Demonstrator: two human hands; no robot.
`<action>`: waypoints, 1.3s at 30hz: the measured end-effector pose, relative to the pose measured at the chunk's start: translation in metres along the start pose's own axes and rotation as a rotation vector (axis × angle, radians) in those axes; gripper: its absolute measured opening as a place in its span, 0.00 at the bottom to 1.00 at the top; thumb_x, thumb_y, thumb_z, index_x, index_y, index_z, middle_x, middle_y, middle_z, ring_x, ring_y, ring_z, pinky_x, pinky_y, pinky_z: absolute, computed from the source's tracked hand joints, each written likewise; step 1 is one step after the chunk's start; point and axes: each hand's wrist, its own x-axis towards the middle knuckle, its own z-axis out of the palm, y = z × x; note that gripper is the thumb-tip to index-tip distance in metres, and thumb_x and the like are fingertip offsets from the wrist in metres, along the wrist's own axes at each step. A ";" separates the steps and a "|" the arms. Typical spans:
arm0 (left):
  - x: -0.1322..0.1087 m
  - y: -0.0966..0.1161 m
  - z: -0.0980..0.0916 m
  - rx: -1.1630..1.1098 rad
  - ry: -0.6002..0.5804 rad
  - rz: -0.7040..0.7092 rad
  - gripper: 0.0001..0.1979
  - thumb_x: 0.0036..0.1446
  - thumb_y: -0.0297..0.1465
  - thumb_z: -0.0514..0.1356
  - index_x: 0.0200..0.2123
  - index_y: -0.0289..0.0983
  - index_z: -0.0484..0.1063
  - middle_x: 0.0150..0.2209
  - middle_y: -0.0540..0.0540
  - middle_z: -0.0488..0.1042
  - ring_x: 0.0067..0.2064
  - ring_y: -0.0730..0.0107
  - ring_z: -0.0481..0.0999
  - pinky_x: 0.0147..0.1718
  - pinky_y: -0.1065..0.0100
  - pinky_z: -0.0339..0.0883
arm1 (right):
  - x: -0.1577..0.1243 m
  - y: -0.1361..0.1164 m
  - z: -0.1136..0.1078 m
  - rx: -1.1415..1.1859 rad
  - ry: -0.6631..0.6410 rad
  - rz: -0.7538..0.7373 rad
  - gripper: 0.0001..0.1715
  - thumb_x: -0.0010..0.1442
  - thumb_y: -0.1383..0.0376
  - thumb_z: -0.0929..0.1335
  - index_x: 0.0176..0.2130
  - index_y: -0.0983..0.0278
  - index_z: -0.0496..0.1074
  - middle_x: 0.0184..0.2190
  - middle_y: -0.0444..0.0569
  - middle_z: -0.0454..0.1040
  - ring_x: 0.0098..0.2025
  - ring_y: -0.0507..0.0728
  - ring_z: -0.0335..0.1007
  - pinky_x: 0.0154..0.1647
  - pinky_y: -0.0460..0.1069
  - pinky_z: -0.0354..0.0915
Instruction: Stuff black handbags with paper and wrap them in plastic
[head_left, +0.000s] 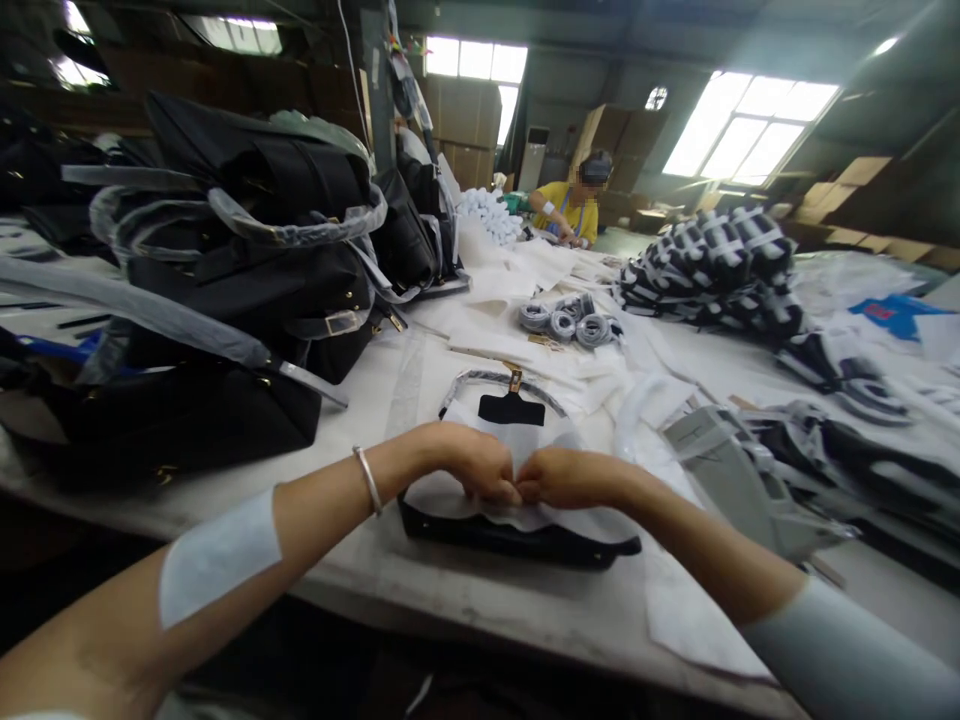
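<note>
A black handbag [517, 542] lies in front of me near the table's front edge. A thin white paper sheet [439, 497] covers its middle. My left hand [480, 465] and my right hand [562, 478] meet over the bag, both closed, with the sheet pinched at their fingertips. Their exact grip is partly hidden. Beyond them, a black flap tab [511, 410] with a gold clasp [515, 381] sticks out above the paper. The bag's handle [472, 380], wrapped in clear plastic, arches behind it.
Stacked black handbags [247, 300] rise on the left. Rolled wrapped straps [562, 322] lie beyond my hands. On the right are a grey tape dispenser [731, 480] and a pile of black-and-white bundles [712, 265]. A co-worker in yellow [581, 205] is at the far side.
</note>
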 end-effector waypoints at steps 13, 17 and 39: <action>0.018 -0.021 0.086 0.160 0.684 -0.123 0.05 0.64 0.27 0.55 0.38 0.37 0.70 0.40 0.43 0.75 0.45 0.58 0.74 0.45 0.59 0.69 | -0.006 0.007 0.076 -0.214 0.670 0.046 0.10 0.66 0.68 0.64 0.43 0.62 0.75 0.43 0.51 0.77 0.48 0.61 0.70 0.57 0.57 0.60; 0.024 -0.028 0.088 0.276 0.869 -0.126 0.03 0.62 0.30 0.59 0.36 0.36 0.70 0.38 0.44 0.73 0.45 0.56 0.72 0.47 0.53 0.66 | 0.005 0.016 0.081 -0.213 0.686 0.067 0.16 0.68 0.65 0.63 0.52 0.65 0.73 0.53 0.54 0.75 0.57 0.61 0.68 0.66 0.58 0.52; 0.039 -0.040 0.066 0.317 0.762 -0.328 0.19 0.71 0.39 0.47 0.38 0.37 0.75 0.36 0.44 0.78 0.41 0.58 0.73 0.42 0.58 0.58 | 0.025 0.049 0.056 -0.245 0.529 0.257 0.34 0.71 0.47 0.56 0.29 0.62 0.77 0.29 0.52 0.80 0.40 0.63 0.73 0.51 0.58 0.55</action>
